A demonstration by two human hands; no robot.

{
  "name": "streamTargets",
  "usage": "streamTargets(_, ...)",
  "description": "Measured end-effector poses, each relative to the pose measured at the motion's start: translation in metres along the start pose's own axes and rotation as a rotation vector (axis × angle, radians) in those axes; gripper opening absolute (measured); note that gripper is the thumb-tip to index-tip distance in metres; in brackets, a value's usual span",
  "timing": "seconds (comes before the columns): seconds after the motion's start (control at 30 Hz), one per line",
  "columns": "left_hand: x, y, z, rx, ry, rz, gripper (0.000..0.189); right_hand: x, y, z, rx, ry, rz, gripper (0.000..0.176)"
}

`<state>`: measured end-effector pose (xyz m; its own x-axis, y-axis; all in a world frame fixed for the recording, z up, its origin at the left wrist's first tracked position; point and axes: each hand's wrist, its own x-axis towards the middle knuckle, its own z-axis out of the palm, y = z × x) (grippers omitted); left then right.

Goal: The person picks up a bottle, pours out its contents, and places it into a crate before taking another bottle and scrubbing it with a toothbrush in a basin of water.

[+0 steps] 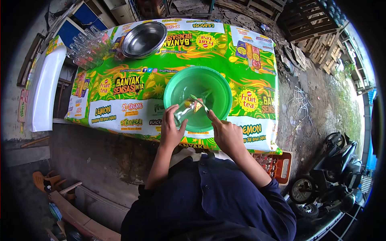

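Note:
A green basin [220, 80] stands near the front edge of the table. Over its near side, my left hand [172, 125] is wrapped round the lower end of a clear glass bottle [183, 113], which lies tilted. The bottle bears a small red and yellow label. My right hand [225, 133] grips a thin light-coloured tool [204, 106] whose far end rests at the bottle by the label. Whether that tool is a brush or a knife is too small to tell. Some clear liquid seems to lie in the basin.
The table has a green printed cover [132, 94]. A metal bowl [144, 39] sits at the back left, beside several clear bottles [90, 46]. An orange crate [283, 168] stands below the right front edge. Further right is a parked motorbike [325, 180].

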<state>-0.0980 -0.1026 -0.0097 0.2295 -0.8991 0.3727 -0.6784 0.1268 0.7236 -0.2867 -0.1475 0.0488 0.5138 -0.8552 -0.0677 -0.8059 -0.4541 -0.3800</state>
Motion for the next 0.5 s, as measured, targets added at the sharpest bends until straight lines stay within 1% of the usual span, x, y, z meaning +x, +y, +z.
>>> streamTargets(0.07,-0.001,-0.003,-0.001,0.052,-0.052,0.078,0.048,0.007,0.012,0.009,-0.041,0.029,0.027,0.039)
streamTargets(0.1,-0.002,-0.004,-0.002,0.076,-0.08,0.118,0.048,0.016,0.019,0.012,-0.102,0.007,0.083,0.038)
streamTargets(0.17,-0.003,-0.007,-0.004,0.063,-0.073,0.123,0.048,0.035,0.042,0.032,-0.125,0.055,0.122,0.036)
streamTargets(0.3,0.004,0.007,-0.011,0.034,0.002,0.058,0.049,0.041,0.04,0.027,-0.14,0.047,0.134,0.035)
streamTargets(0.33,0.001,-0.001,-0.009,0.016,-0.055,-0.021,0.049,0.035,0.032,0.018,-0.103,0.03,0.107,0.036)
streamTargets(0.4,-0.001,-0.008,-0.006,0.019,-0.069,0.007,0.049,0.016,0.016,0.011,-0.012,0.026,0.029,0.039)
streamTargets(0.43,-0.002,-0.009,-0.007,0.021,-0.078,0.019,0.05,0.009,0.008,0.004,0.0,0.002,-0.012,0.041)
streamTargets(0.5,0.0,-0.006,-0.006,0.041,-0.099,0.073,0.051,0.002,0.0,0.004,0.0,0.024,-0.05,0.041)
